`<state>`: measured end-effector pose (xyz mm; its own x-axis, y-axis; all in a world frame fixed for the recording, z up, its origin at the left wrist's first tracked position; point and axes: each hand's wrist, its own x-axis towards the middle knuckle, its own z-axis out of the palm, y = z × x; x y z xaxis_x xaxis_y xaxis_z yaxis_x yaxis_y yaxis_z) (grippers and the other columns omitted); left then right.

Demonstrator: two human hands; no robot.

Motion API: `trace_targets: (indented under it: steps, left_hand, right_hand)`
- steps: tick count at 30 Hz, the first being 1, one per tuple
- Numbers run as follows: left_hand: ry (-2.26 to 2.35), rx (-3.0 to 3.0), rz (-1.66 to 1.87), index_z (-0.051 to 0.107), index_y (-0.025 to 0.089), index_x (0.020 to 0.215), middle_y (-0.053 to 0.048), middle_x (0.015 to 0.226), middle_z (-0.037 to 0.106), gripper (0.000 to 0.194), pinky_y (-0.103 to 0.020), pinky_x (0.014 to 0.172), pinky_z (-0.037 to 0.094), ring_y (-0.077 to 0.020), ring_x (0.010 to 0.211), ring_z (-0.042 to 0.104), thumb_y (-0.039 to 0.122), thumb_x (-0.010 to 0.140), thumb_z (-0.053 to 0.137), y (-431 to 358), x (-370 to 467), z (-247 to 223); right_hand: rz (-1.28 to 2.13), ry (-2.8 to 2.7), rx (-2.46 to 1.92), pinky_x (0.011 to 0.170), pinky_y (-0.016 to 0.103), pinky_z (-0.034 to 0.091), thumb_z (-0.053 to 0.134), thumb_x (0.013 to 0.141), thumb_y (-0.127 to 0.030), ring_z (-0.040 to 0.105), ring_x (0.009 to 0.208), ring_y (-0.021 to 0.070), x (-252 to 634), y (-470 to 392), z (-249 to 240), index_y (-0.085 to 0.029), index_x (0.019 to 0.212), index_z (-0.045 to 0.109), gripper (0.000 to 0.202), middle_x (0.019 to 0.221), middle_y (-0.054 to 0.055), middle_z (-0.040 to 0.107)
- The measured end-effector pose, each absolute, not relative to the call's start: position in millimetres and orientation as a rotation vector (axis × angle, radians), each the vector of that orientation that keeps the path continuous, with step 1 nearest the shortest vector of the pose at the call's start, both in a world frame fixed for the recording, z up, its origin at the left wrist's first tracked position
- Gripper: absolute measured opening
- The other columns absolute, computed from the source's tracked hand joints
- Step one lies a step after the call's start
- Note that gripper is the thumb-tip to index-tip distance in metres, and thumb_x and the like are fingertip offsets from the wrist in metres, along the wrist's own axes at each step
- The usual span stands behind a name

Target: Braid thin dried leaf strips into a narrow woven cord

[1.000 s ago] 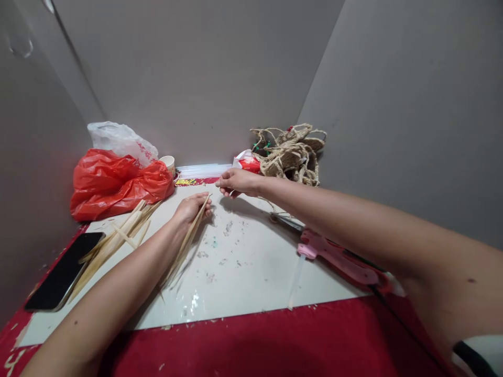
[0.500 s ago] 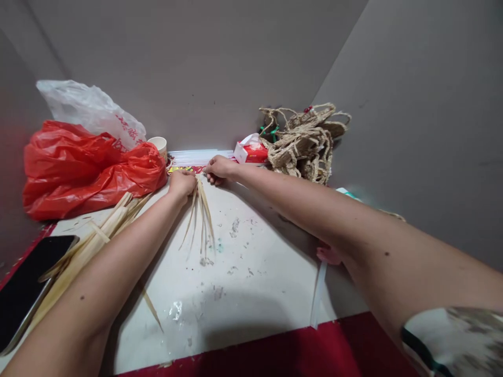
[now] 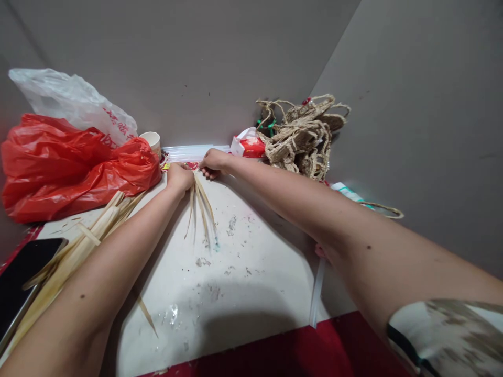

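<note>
At the far side of the white tabletop (image 3: 251, 293), my left hand (image 3: 179, 177) is closed around the top of a small bundle of dry, straw-coloured leaf strips (image 3: 202, 207). The loose ends of the strips fan out toward me on the table. Just to the right, my right hand (image 3: 213, 163) is closed with its fingertips pinched near the top of the bundle. Whatever those fingertips hold is too small and hidden to make out. Wider dry leaves (image 3: 92, 233) lie beneath and beside my left forearm.
A red plastic bag (image 3: 78, 167), a paper cup (image 3: 151, 140), clear sticks (image 3: 192, 153), a tissue pack (image 3: 249, 144) and coiled braided straw cord (image 3: 301, 139) line the wall. A black phone (image 3: 27, 277) lies left. One clear stick (image 3: 315, 298) lies right, near the red front edge.
The view has shifted slightly, moving most things a little left. Both hands keep their grip beside each other, and the hanging strips have swung slightly.
</note>
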<state>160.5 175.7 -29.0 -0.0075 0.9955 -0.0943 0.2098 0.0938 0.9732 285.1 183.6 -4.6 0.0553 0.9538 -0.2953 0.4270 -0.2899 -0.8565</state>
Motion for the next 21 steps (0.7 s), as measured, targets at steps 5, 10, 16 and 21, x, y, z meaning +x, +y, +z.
trace_targets:
  steps: [5,10,16,21]
  left_hand:
    - [1.531,1.551,1.024,0.055,0.017,0.057,-0.002,0.053,0.053,0.019,-0.023,0.050,0.035,-0.0142,0.053,0.050,-0.002,0.056,0.060,178,160,-32]
    - [1.481,1.523,1.009,0.058,0.016,0.058,0.000,0.049,0.052,0.018,-0.022,0.050,0.035,-0.0136,0.052,0.049,-0.001,0.054,0.060,171,158,-29]
    - [1.403,1.371,0.927,0.054,0.016,0.061,0.003,0.045,0.047,0.019,-0.023,0.046,0.038,-0.0117,0.043,0.046,-0.001,0.056,0.061,151,156,-17]
    - [1.336,1.248,0.905,0.051,0.016,0.062,0.003,0.046,0.049,0.021,-0.026,0.047,0.046,-0.0116,0.044,0.050,-0.004,0.062,0.058,143,153,-9]
  right_hand:
    - [1.166,-1.369,-1.858,0.040,0.021,0.041,0.066,0.077,-0.007,0.046,0.037,0.0089,284,187,-1,-0.015,0.059,0.055,0.023,0.041,-0.001,0.050]
    - [1.127,-1.380,-1.891,0.041,0.021,0.042,0.064,0.076,-0.003,0.048,0.040,0.0105,281,180,1,-0.015,0.059,0.054,0.023,0.041,0.000,0.050]
    - [1.066,-1.324,-1.828,0.038,0.022,0.041,0.061,0.079,-0.003,0.050,0.038,0.0114,280,156,2,-0.015,0.062,0.052,0.023,0.040,0.000,0.050]
    - [1.136,-1.334,-1.817,0.035,0.020,0.040,0.058,0.086,-0.014,0.050,0.036,0.0098,281,123,9,-0.013,0.065,0.054,0.021,0.047,0.004,0.057]
